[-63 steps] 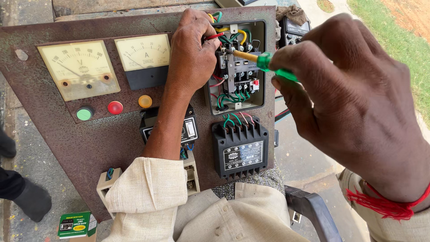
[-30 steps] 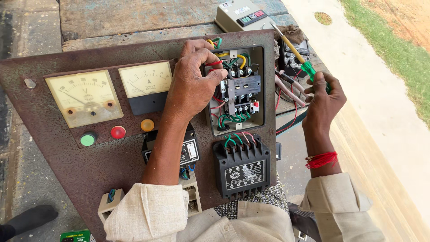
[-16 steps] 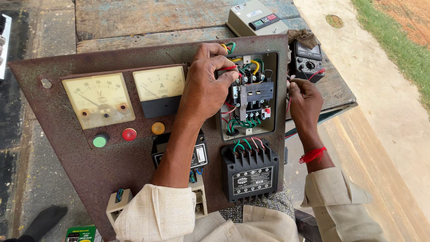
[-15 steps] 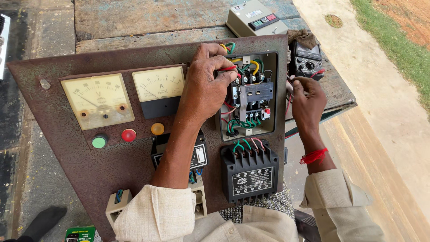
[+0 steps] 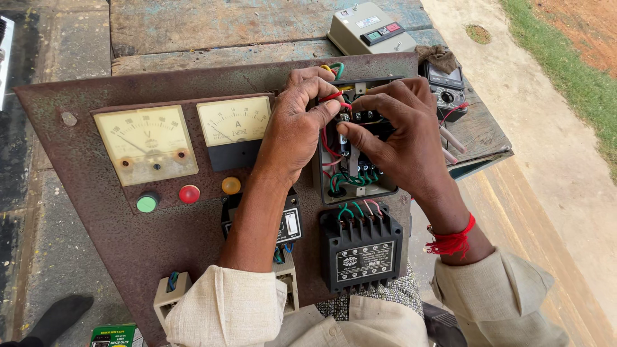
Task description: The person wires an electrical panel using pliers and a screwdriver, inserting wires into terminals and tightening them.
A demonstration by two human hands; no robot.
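Note:
A rusty brown control panel (image 5: pixel 128 247) leans toward me. In its cut-out sits a black contactor (image 5: pixel 357 178) with red, green and yellow wires. My left hand (image 5: pixel 292 135) reaches over the panel face and pinches a red wire (image 5: pixel 332 97) at the contactor's top left. My right hand (image 5: pixel 402 138), with red thread around its wrist, has its fingers curled over the top of the contactor and its thumb pressed on the front. No tool shows in either hand.
The panel carries two cream dial meters (image 5: pixel 144 144), green (image 5: pixel 147 203), red and amber lamps, and a black finned block (image 5: pixel 362 247). Behind it, on a wooden table (image 5: pixel 225 32), lie a grey switch box (image 5: pixel 369 29) and a multimeter (image 5: pixel 443 87). A dark shoe (image 5: pixel 58 315) is at lower left.
My right hand held a green-handled screwdriver, moved to the panel's right edge, and now rests on the contactor without it. My left hand stayed at the contactor's top wires.

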